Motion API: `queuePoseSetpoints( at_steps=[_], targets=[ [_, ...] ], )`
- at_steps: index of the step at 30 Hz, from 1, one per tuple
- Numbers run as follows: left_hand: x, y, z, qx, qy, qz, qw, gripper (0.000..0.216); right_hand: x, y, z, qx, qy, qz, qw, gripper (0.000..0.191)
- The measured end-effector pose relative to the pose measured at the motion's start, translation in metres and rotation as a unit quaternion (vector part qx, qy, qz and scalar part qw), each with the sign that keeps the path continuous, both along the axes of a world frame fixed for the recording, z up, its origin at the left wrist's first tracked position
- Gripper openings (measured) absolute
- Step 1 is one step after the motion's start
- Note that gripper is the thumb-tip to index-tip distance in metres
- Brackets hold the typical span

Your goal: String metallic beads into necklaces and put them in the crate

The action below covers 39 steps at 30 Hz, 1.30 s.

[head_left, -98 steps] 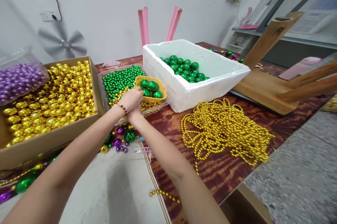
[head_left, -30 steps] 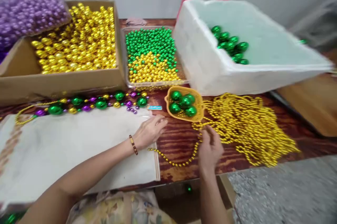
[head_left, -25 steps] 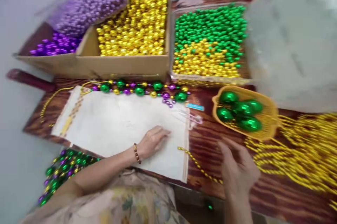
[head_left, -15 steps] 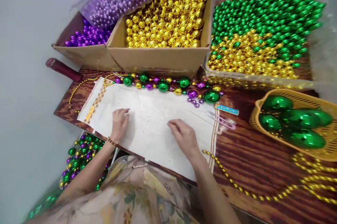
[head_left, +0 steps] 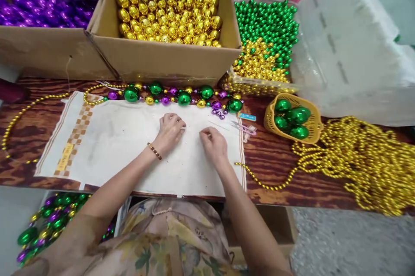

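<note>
My left hand (head_left: 169,130), with a brown bead bracelet at the wrist, rests on a white cloth (head_left: 113,138), its fingers curled and pressed down. Beside it on the same cloth lies my right hand (head_left: 212,144), fingers bent and pinched near a thin clear thread (head_left: 223,125). What the fingers hold, if anything, is too small to see. Just beyond both hands runs a strung row of green, purple and gold beads (head_left: 181,96). To the right stands a small yellow basket (head_left: 313,127) with several large green balls.
A cardboard box of gold beads (head_left: 168,58) and a box of purple beads (head_left: 39,47) stand behind the cloth. A clear tray of green and gold beads (head_left: 269,42) and a white foam box (head_left: 350,60) lie right. A heap of gold bead strands (head_left: 366,163) covers the right table.
The yellow basket came off the bead tray onto the table. Both hands moved back onto the white cloth and drew close together at its middle. The camera tilted down.
</note>
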<state>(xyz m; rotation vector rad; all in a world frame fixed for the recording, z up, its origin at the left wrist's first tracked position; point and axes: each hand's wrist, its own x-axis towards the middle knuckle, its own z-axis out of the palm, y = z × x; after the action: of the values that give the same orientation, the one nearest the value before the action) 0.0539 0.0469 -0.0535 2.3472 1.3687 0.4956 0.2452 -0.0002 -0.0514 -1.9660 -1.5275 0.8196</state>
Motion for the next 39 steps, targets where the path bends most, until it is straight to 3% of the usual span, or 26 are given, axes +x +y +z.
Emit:
queuePoseSetpoints(
  at_steps=[5,11,13,18,20,23,25,28,33,39],
  targets=[
    [-0.014,-0.001,-0.013,-0.010,-0.012,0.003,1.000,0.015,-0.044,0.017,0.006,-0.063,-0.133,-0.045,0.988,0.023],
    [-0.018,-0.002,-0.020,-0.013,-0.026,-0.007,1.000,0.017,-0.051,0.020,0.002,-0.089,-0.184,-0.059,0.977,0.023],
    [-0.019,-0.002,-0.021,-0.010,-0.027,-0.007,1.000,0.017,-0.050,0.018,-0.002,-0.067,-0.152,-0.069,0.984,0.022],
    [-0.020,0.001,-0.016,-0.003,-0.033,0.003,0.999,0.014,-0.038,0.004,-0.012,0.030,0.048,-0.118,0.991,0.016],
    [-0.009,0.004,-0.009,0.024,-0.037,0.002,0.999,0.014,-0.027,-0.010,-0.011,0.064,0.182,-0.160,0.968,0.018],
    [0.028,0.007,0.002,0.053,-0.046,-0.059,0.996,0.015,-0.003,-0.040,-0.004,0.111,0.405,-0.245,0.874,0.026],
    [0.062,0.007,0.006,0.051,-0.037,-0.125,0.990,0.015,0.015,-0.061,0.002,0.121,0.469,-0.289,0.826,0.029],
    [0.113,0.006,0.005,0.046,0.002,-0.202,0.978,0.016,0.039,-0.089,0.006,0.119,0.512,-0.334,0.782,0.036],
    [0.161,0.013,-0.002,0.053,0.070,-0.221,0.971,0.019,0.057,-0.109,0.002,0.085,0.550,-0.364,0.747,0.034],
    [0.172,0.031,-0.006,0.026,0.132,-0.214,0.967,0.008,0.059,-0.109,0.000,0.078,0.564,-0.334,0.751,0.025]
  ],
)
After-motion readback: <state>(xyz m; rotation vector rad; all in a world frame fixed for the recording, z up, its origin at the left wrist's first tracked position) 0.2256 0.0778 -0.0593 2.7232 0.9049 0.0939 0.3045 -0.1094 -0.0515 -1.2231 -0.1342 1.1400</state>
